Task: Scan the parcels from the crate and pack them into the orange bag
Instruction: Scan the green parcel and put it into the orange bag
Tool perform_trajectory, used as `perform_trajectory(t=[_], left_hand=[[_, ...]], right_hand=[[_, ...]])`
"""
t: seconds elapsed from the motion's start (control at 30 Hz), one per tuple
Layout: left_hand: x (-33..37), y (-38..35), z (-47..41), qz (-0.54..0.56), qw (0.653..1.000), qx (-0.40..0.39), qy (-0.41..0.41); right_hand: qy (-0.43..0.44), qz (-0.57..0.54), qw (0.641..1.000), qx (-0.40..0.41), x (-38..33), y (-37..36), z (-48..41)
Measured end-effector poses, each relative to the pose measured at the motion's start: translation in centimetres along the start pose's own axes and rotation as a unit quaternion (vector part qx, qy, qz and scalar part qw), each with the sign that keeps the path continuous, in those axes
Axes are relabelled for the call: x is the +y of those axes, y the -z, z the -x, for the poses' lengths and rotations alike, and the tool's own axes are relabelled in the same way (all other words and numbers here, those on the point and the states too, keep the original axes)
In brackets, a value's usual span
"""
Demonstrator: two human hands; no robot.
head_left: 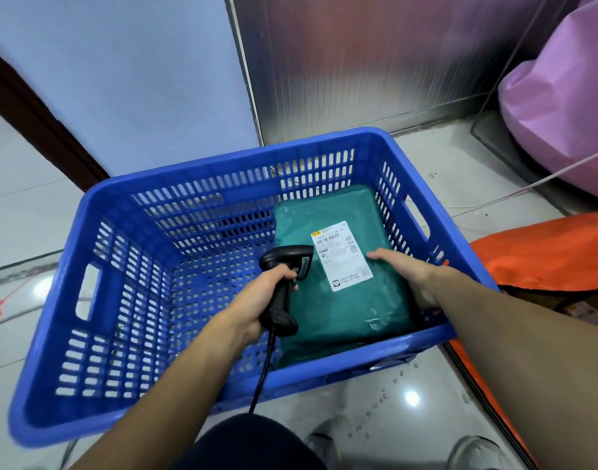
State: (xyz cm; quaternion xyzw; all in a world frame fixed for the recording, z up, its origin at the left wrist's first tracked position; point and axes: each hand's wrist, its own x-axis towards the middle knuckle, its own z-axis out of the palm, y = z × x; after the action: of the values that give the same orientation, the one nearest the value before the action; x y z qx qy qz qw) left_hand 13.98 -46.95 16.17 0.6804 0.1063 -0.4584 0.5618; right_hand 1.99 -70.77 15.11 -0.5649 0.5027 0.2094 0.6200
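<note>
The left hand (256, 301) is curled tight round the grip of a black corded scanner (285, 266), whose head points at the white label (341, 256) from just beside its left edge. The right hand (404, 271) lies flat, fingers straight, on the right side of the green parcel (338, 320), just right of the label.

The parcel lies in the right half of the blue crate (219, 166), its right edge close along the slotted right wall and its near edge against the near wall. The perforated floor on the crate's left half shows bare, leaving room on that side.

The orange bag (548, 252) lies on the floor just beside the crate's right wall.

The label's top line begins "332A" above a barcode; the smaller print is too fine to read.
</note>
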Motion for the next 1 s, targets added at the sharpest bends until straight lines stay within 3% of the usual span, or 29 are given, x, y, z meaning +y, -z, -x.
perform_trajectory(t=[0.17, 0.33, 0.5, 0.63, 0.83, 1.0], left_hand=[[0.1, 0.5, -0.1, 0.06, 0.998, 0.007, 0.002], [0.2, 0.6, 0.2, 0.073, 0.997, 0.017, 0.001], [0.0, 0.9, -0.3, 0.098, 0.995, -0.015, 0.018], [-0.8, 0.2, -1.1, 0.095, 0.995, -0.013, 0.03], [-1.7, -1.9, -1.8, -0.092, 0.996, -0.006, 0.021], [-1.6, -3.9, -1.5, -0.259, 0.965, -0.019, 0.026]], right_hand=[[0.06, -0.016, 0.998, 0.0, -0.5, 0.3, -0.1], [0.056, 0.105, 0.993, -0.015, -1.7, -0.1, 1.6], [0.143, 0.102, 0.981, 0.086, -5.2, -0.4, 4.8], [0.178, 0.258, 0.922, 0.225, -7.8, -0.7, 7.6], [0.267, 0.374, 0.829, 0.319, -8.1, -0.7, 11.5], [0.304, 0.333, 0.832, 0.322, -8.0, 0.4, 13.8]])
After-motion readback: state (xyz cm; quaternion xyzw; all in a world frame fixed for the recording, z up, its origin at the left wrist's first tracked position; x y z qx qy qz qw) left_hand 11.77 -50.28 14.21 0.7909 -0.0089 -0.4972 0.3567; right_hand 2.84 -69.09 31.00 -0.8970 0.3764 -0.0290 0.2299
